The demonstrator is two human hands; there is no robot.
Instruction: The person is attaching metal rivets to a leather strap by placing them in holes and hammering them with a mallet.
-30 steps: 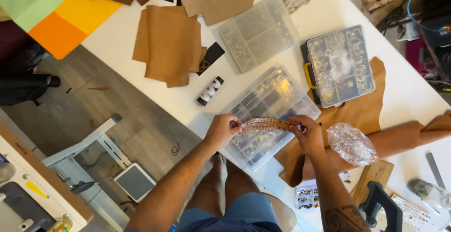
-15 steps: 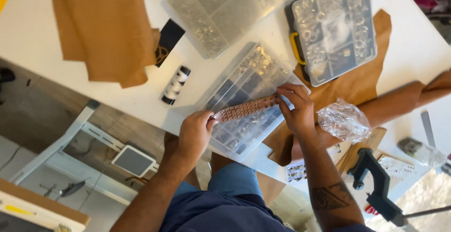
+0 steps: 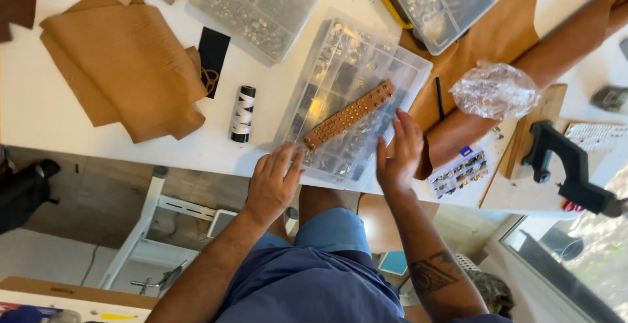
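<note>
The studded leather strap (image 3: 348, 114) lies slantwise on the lid of the clear compartment box (image 3: 353, 94) at the worktop's (image 3: 39, 110) near edge; the left hand (image 3: 273, 182) and right hand (image 3: 399, 153) flank it, each grip loose and empty. Lifting it by both ends, level, would likely keep it from sliding off. Tan leather pieces (image 3: 124, 68) and more clear boxes (image 3: 261, 2) cover the white worktop, above a wood floor (image 3: 85, 192).

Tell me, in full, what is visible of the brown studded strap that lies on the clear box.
The studded strap is a narrow brown band, leather by its look, with rows of small metal studs along its whole length. It lies flat and diagonal on the lid of the clear compartment box, one end toward the far right, the other near the left hand. Neither hand holds it: the left hand's fingertips rest on the box just below its near end, and the right hand is open beside it.
</note>
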